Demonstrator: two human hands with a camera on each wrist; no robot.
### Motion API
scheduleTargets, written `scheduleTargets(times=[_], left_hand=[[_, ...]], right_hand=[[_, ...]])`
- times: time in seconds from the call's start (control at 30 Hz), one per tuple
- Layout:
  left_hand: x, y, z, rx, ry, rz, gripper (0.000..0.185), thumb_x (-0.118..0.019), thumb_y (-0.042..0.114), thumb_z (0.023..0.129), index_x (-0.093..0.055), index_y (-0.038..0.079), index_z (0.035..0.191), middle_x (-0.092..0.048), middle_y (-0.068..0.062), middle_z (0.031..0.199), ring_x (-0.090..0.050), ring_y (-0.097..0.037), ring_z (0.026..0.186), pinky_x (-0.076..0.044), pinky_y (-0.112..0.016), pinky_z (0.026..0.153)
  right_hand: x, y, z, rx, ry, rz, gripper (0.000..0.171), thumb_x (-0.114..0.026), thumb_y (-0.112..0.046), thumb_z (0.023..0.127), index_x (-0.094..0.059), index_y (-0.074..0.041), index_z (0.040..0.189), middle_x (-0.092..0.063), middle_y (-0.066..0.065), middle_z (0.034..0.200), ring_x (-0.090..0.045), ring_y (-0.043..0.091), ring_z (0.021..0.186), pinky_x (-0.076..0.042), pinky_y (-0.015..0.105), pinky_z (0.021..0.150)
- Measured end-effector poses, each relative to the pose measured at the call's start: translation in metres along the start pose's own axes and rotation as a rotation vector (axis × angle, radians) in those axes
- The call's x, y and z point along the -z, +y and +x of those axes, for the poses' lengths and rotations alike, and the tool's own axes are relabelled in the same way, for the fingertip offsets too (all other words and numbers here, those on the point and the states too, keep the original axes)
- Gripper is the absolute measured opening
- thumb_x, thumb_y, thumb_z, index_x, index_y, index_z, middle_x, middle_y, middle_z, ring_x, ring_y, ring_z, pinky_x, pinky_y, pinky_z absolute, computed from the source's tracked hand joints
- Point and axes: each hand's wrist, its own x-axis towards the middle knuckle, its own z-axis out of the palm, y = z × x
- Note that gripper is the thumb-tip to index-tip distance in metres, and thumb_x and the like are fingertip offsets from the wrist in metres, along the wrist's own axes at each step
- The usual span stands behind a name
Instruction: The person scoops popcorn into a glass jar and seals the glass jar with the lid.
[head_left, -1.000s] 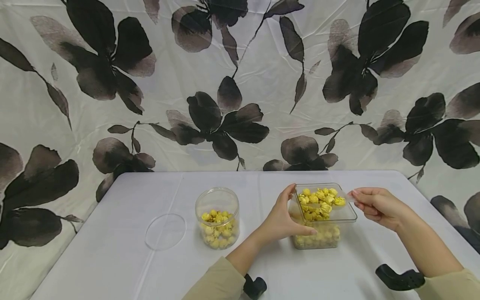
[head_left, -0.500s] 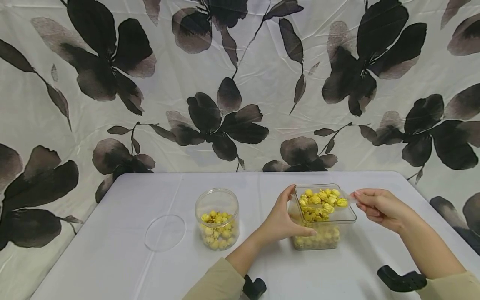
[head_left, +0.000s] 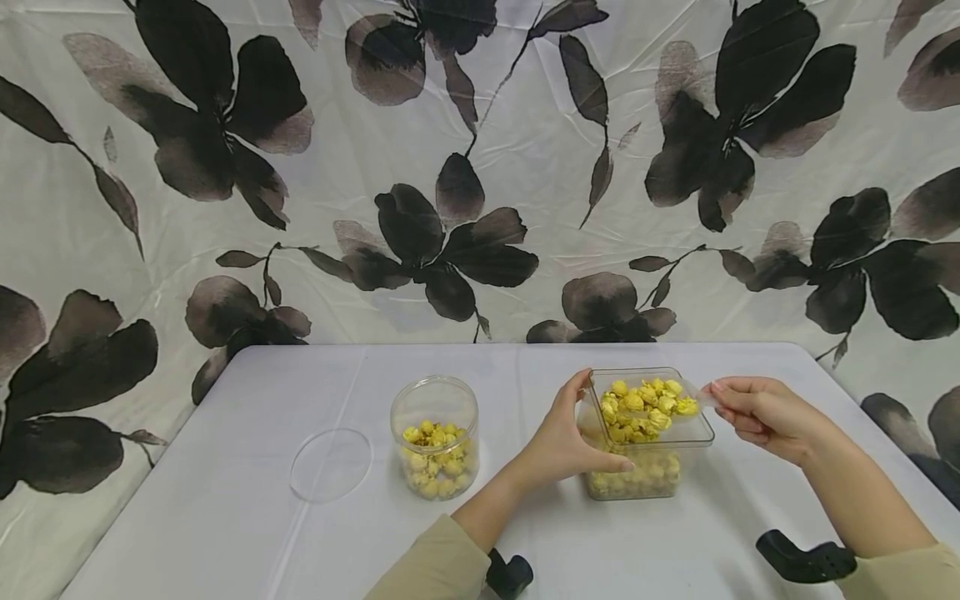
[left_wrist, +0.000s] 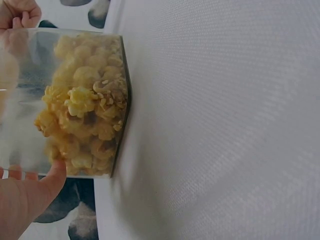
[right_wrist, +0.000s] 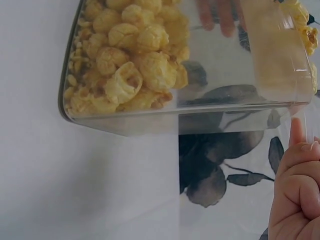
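Note:
A clear square container (head_left: 637, 482) of yellow popcorn stands on the white table (head_left: 300, 383). My left hand (head_left: 594, 427) grips its left side, thumb at the far rim and fingers along the near wall. On top of it rests a clear shallow scoop (head_left: 693, 431) heaped with popcorn (head_left: 643, 404). My right hand (head_left: 714, 398) pinches the scoop's clear handle at its right end. The left wrist view shows the container (left_wrist: 75, 100) side-on with my fingertip (left_wrist: 47, 182) on it. In the right wrist view the container (right_wrist: 175, 65) fills the top and my curled right hand (right_wrist: 297, 200) is at the lower right.
A clear round jar (head_left: 435, 437), part full of popcorn, stands left of the container. Its flat round lid (head_left: 331, 463) lies further left on the table. A floral black-and-white cloth (head_left: 480, 167) hangs behind. Black wrist mounts (head_left: 806, 560) show at the near edge.

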Motion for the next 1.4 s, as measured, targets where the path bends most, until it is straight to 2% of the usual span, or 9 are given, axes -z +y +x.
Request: scheduleTargets(times=[0.2,0.53,0.9,1.17,1.4], left_hand=[[-0.0003,-0.0006,-0.0001,0.004,0.002,0.001,0.112,-0.087,0.028,0.062,-0.015,0.026,0.148,-0.022,0.008,0.147,-0.028,-0.015,0.13,-0.033,-0.041,0.102],[-0.001,-0.0017,0.0004,0.004,0.004,-0.002,0.112,-0.088,0.029,0.062,-0.015,0.028,0.148,-0.022,0.009,0.148,-0.028,-0.014,0.131,-0.033,-0.041,0.102],[-0.0004,-0.0005,-0.0005,-0.003,0.003,-0.007,0.112,-0.087,0.028,0.062,-0.014,0.027,0.148,-0.022,0.009,0.147,-0.027,-0.013,0.13,-0.033,-0.041,0.102],[0.0,0.0,-0.0002,-0.003,0.005,-0.001,0.112,-0.087,0.029,0.062,-0.014,0.027,0.148,-0.022,0.009,0.148,-0.028,-0.013,0.13,-0.033,-0.041,0.102],[0.0,0.0003,0.0001,0.002,0.002,-0.004,0.112,-0.087,0.028,0.062,-0.015,0.027,0.148,-0.021,0.009,0.148,-0.028,-0.014,0.13,-0.033,-0.041,0.101]], right_hand=[[-0.0011,0.0016,0.0005,-0.006,0.003,0.012,0.03,-0.042,-0.008,0.099,-0.068,-0.014,0.088,-0.054,-0.004,0.068,-0.025,0.006,0.048,-0.017,0.019,0.044],[-0.0044,0.0004,0.0008,-0.017,-0.026,0.002,0.021,-0.05,-0.012,0.097,-0.069,-0.014,0.089,-0.055,-0.005,0.069,-0.029,0.006,0.049,-0.022,0.017,0.044],[-0.0016,0.0013,0.001,-0.031,-0.042,0.057,0.022,-0.049,-0.012,0.097,-0.07,-0.013,0.089,-0.055,-0.004,0.068,-0.031,0.004,0.049,-0.021,0.017,0.044],[0.0024,0.0031,0.0003,0.002,-0.055,0.079,0.03,-0.041,-0.008,0.099,-0.069,-0.013,0.09,-0.054,-0.004,0.068,-0.024,0.007,0.049,-0.015,0.02,0.044],[0.0037,0.0022,0.0002,0.011,-0.044,0.066,0.029,-0.042,-0.008,0.099,-0.069,-0.013,0.089,-0.054,-0.004,0.069,-0.023,0.007,0.049,-0.015,0.02,0.044]])
